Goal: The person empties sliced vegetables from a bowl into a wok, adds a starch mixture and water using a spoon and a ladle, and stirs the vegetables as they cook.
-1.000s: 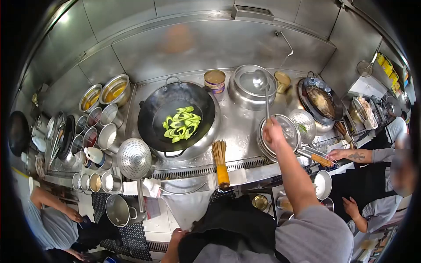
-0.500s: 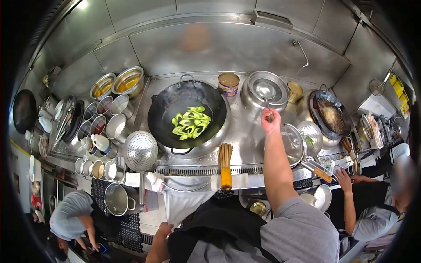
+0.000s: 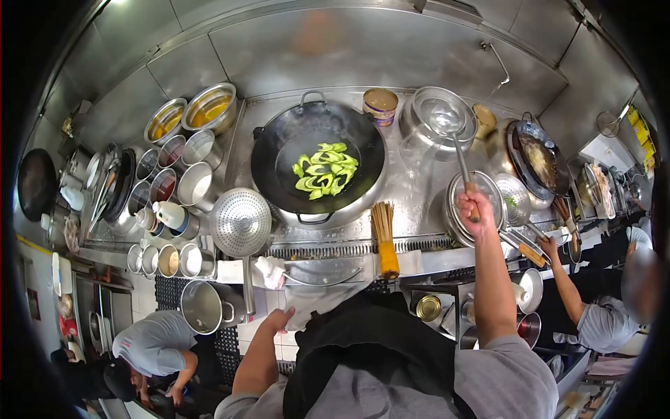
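Observation:
My right hand [image 3: 474,211] is closed around the wooden grip of a long-handled ladle [image 3: 462,159]. The ladle's bowl lies over the metal pot [image 3: 416,133] of clear liquid at the back. Low in front of the counter, my left hand [image 3: 281,320] has its fingers closed at the edge of a white cloth [image 3: 307,307]; the fingertips are partly hidden. A black wok [image 3: 272,150] on the stove holds sliced green vegetables [image 3: 325,171]. Beside my right forearm sits a round strainer over a pot [image 3: 457,222].
A perforated skimmer [image 3: 241,222] and a bamboo brush [image 3: 385,241] lie along the front edge. Metal seasoning containers [image 3: 195,183] and bowls of yellow liquid [image 3: 209,112] stand left. A second wok [image 3: 534,157] is right. Co-workers [image 3: 157,342] [image 3: 606,318] are on both sides.
My right hand has drawn back toward me and rightward with the ladle, whose bowl remains at the pot. My left hand has risen, along with the cloth's lower end. The view has shifted.

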A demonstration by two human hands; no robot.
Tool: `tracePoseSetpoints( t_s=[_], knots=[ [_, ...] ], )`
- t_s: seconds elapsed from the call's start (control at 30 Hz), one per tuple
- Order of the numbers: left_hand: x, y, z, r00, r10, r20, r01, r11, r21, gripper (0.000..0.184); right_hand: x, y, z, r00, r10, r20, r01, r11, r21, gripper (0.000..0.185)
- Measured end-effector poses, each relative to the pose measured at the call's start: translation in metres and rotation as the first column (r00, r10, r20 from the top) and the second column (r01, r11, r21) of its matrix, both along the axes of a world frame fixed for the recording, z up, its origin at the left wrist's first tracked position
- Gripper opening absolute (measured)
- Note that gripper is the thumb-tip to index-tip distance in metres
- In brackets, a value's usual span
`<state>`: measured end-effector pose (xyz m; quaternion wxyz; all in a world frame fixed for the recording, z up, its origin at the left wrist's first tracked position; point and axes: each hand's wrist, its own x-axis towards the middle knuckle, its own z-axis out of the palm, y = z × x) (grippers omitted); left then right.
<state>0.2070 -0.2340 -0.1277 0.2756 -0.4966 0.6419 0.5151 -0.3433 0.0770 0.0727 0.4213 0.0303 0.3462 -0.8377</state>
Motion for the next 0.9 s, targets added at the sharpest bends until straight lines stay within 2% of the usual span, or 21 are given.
tracePoseSetpoints(
  t_s=[0.07, 0.1, 0.13, 0.17, 0.23, 0.27, 0.3, 0.37, 0.47, 0.5, 0.53, 0.57, 0.6, 0.63, 0.67, 0.7, 0.73, 0.77, 0.8, 0.87, 0.9],
  knots=[
    [-0.001, -0.011, -0.03, 0.999, 0.044, 0.01, -0.044, 0.999, -0.005, 0.075, 0.037, -0.008, 0.021, 0.952, -0.056, -0.301, 0.148, 0.944, 0.294, 0.014],
    [0.002, -0.014, -0.04, 0.998, 0.059, -0.015, -0.059, 0.998, 0.004, 0.074, 0.028, 0.007, 0.001, 0.93, 0.1, -0.353, 0.042, 0.927, 0.374, 0.026],
    [0.004, -0.016, -0.047, 0.996, 0.073, -0.041, -0.073, 0.997, 0.013, 0.072, 0.024, 0.017, -0.03, 0.709, 0.29, -0.643, 0.172, 0.813, 0.556, 0.03],
    [0.003, -0.019, -0.054, 0.994, 0.088, -0.07, -0.086, 0.996, 0.022, 0.071, 0.021, 0.026, -0.069, 0.383, 0.511, -0.77, 0.368, 0.68, 0.635, 0.033],
    [0.016, -0.031, -0.104, 0.972, -0.17, -0.162, 0.165, 0.985, -0.045, 0.062, 0.048, 0.032, -0.089, 0.246, 0.634, -0.733, 0.508, 0.56, 0.654, 0.048],
    [0.02, -0.028, -0.108, 0.973, -0.168, -0.16, 0.165, 0.986, -0.032, 0.058, 0.061, 0.034, -0.099, 0.186, 0.691, -0.698, 0.58, 0.497, 0.646, 0.056],
    [0.023, -0.026, -0.11, 0.973, -0.166, -0.158, 0.166, 0.986, -0.018, 0.053, 0.074, 0.037, -0.118, 0.09, 0.682, -0.726, 0.628, 0.527, 0.573, 0.067],
    [0.009, -0.016, -0.082, 0.994, 0.088, -0.058, -0.083, 0.993, 0.086, 0.044, 0.11, 0.045, -0.145, -0.068, 0.686, -0.725, 0.677, 0.565, 0.471, 0.078],
    [0.01, -0.019, -0.088, 0.997, 0.054, -0.063, -0.051, 0.998, 0.048, 0.03, 0.183, 0.043, -0.142, 0.177, 0.705, -0.687, 0.624, 0.459, 0.632, 0.081],
    [0.018, -0.023, -0.099, 0.953, -0.251, -0.167, 0.239, 0.967, -0.085, 0.026, 0.206, 0.043, -0.138, 0.264, 0.726, -0.635, 0.596, 0.395, 0.699, 0.083],
    [0.026, -0.03, -0.116, 0.801, -0.578, -0.155, 0.551, 0.813, -0.186, 0.025, 0.225, 0.043, -0.134, 0.352, 0.757, -0.551, 0.544, 0.313, 0.778, 0.084],
    [0.034, -0.037, -0.134, 0.522, -0.848, -0.097, 0.78, 0.52, -0.348, 0.024, 0.243, 0.043, -0.131, 0.429, 0.782, -0.452, 0.484, 0.224, 0.846, 0.086],
    [0.041, -0.044, -0.152, 0.24, -0.971, -0.025, 0.835, 0.219, -0.504, 0.024, 0.254, 0.053, -0.144, 0.44, 0.815, -0.377, 0.421, 0.184, 0.888, 0.088],
    [0.043, -0.039, -0.154, 0.239, -0.966, 0.1, 0.863, 0.164, -0.477, 0.03, 0.263, 0.059, -0.15, 0.431, 0.819, -0.378, 0.416, 0.192, 0.889, 0.089],
    [0.05, -0.04, -0.165, 0.35, -0.934, 0.075, 0.83, 0.272, -0.487, 0.03, 0.263, 0.056, -0.152, 0.411, 0.822, -0.393, 0.418, 0.214, 0.883, 0.091],
    [0.045, -0.038, -0.152, 0.327, -0.935, 0.134, 0.845, 0.226, -0.485, 0.03, 0.264, 0.054, -0.153, 0.385, 0.829, -0.404, 0.413, 0.237, 0.88, 0.092],
    [0.049, -0.04, -0.163, 0.34, -0.934, 0.109, 0.828, 0.242, -0.507, 0.031, 0.265, 0.056, -0.153, 0.356, 0.837, -0.416, 0.406, 0.262, 0.875, 0.093],
    [0.047, -0.037, -0.153, 0.379, -0.919, 0.11, 0.79, 0.259, -0.556, 0.034, 0.261, 0.062, -0.171, 0.336, 0.844, -0.418, 0.331, 0.31, 0.891, 0.095],
    [0.037, -0.036, -0.133, 0.38, -0.923, 0.059, 0.839, 0.317, -0.443, 0.019, 0.26, 0.062, -0.172, 0.33, 0.848, -0.415, 0.297, 0.324, 0.898, 0.096],
    [0.024, -0.023, -0.112, 0.501, -0.865, 0.02, 0.806, 0.458, -0.374, 0.021, 0.261, 0.054, -0.162, 0.319, 0.853, -0.412, 0.229, 0.353, 0.907, 0.099],
    [0.021, -0.013, -0.115, 0.516, -0.856, 0.029, 0.784, 0.459, -0.418, 0.026, 0.261, 0.053, -0.157, 0.322, 0.858, -0.4, 0.197, 0.352, 0.915, 0.1]
  ],
)
